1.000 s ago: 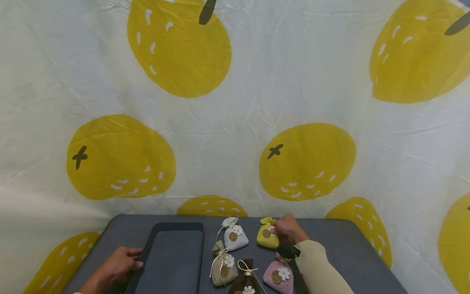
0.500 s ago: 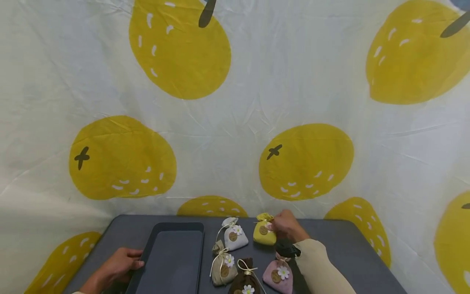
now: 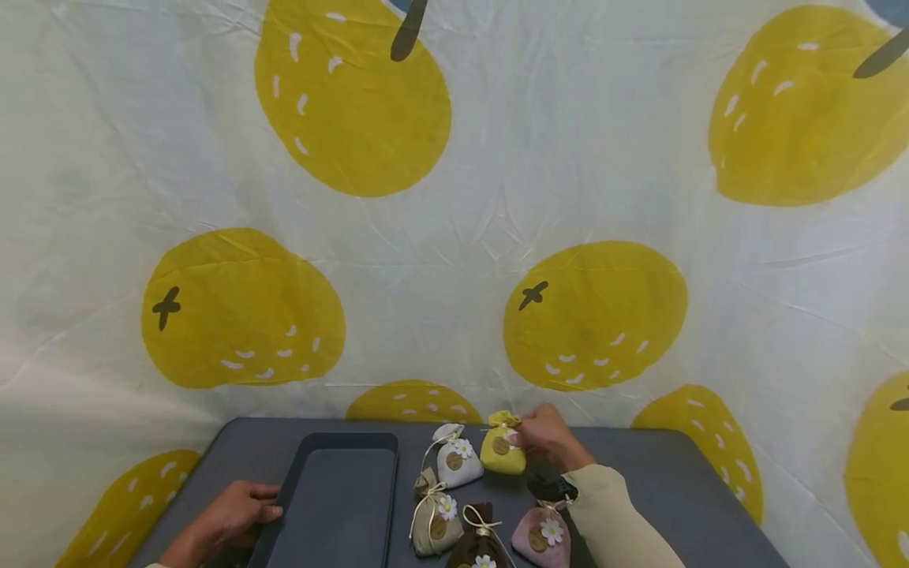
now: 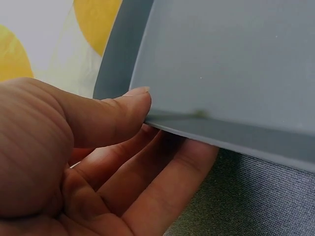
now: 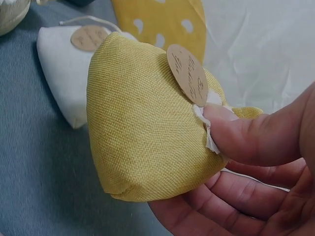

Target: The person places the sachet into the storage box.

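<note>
A yellow drawstring sachet (image 5: 142, 123) with a round brown tag and a white flower is pinched in my right hand (image 3: 550, 436), the thumb over the flower and the fingers beneath. In the right wrist view it appears lifted off the table, close to a white sachet (image 3: 460, 461). My left hand (image 4: 98, 147) grips the rim of a dark grey tray (image 4: 221, 59) at its left side, thumb on top and fingers under the edge. Nothing lies on the visible part of the tray.
Between the tray and my right arm lie a beige sachet (image 3: 433, 525), a dark brown sachet (image 3: 479, 544) and a pink sachet (image 3: 534, 536). A white curtain (image 3: 469, 315) printed with yellow fruit hangs behind the grey table (image 3: 660, 481).
My right hand has moved left with the yellow sachet and slightly upward, bringing it nearer the white sachet. The left hand keeps its hold on the tray.
</note>
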A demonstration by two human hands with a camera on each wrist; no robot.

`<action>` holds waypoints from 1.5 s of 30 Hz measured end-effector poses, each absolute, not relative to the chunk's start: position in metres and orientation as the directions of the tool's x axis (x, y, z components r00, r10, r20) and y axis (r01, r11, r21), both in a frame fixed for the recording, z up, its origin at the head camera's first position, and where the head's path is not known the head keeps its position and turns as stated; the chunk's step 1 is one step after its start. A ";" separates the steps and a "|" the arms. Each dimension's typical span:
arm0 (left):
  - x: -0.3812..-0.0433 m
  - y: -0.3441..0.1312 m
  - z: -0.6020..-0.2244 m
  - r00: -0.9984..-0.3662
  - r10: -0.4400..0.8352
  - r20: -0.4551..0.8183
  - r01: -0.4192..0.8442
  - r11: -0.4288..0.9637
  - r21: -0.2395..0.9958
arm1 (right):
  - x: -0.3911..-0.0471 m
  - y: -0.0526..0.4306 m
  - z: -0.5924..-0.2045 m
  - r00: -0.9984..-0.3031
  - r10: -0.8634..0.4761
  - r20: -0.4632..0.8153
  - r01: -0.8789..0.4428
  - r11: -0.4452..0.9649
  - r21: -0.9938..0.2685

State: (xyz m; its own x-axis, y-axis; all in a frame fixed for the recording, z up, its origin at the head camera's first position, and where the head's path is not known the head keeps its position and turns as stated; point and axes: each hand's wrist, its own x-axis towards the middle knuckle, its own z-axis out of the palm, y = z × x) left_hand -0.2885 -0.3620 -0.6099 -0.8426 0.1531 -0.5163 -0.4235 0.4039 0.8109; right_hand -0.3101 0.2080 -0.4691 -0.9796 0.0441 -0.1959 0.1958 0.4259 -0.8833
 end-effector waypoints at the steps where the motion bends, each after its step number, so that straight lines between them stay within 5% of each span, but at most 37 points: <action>1: -0.289 -0.362 -0.610 -0.844 0.150 -0.515 -0.422 0.408 0.810 | -0.310 0.206 -0.469 -0.981 0.041 -0.189 0.188 0.428 -0.884; 25: -0.296 -0.369 -0.628 -0.847 0.123 -0.517 -0.429 0.415 0.802 | -0.307 0.165 -0.451 -0.996 -0.027 -0.090 0.074 0.376 -0.924; 35: -0.233 -0.303 -0.524 -0.879 0.061 -0.472 -0.386 0.490 0.782 | -0.308 0.149 -0.448 -0.997 -0.045 -0.060 0.041 0.329 -0.943; 45: -0.294 -0.364 -0.623 -0.857 0.095 -0.507 -0.414 0.461 0.785 | -0.306 0.125 -0.447 -0.998 -0.067 -0.006 -0.016 0.331 -0.944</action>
State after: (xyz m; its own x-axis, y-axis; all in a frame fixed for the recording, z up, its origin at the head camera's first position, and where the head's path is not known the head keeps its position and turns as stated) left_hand -0.2938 -0.3642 -0.6235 -0.8565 0.0954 -0.5072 -0.4136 0.4610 0.7851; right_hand -0.3056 0.1251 -0.4467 -0.9977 -0.0668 -0.0064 -0.0161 0.3307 -0.9436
